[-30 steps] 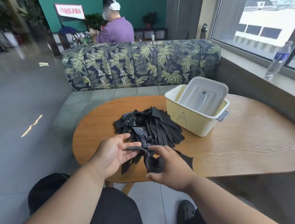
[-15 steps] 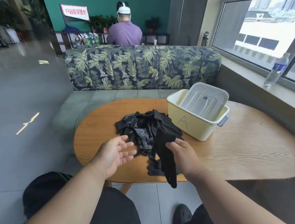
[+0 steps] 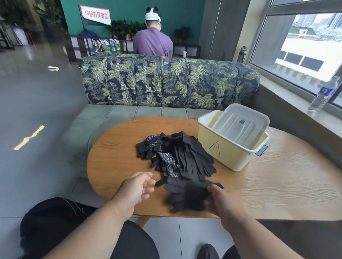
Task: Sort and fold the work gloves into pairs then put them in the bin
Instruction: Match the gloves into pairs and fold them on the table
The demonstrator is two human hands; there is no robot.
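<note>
1. Right now the right hand grips a blurred black fabric work glove at the near edge of the oval wooden table; whether it is one glove or two I cannot tell.
2. One left hand hovers beside it, fingers loosely curled, grasping nothing.
3. One heap of black and dotted gloves lies mid-table, too tangled to count.
4. One pale yellow plastic bin marked "A" stands just beside the heap, one translucent lid propped inside.

I count: one glove pile, gloves uncountable; one bin; one lid; one water bottle; one table.
</note>
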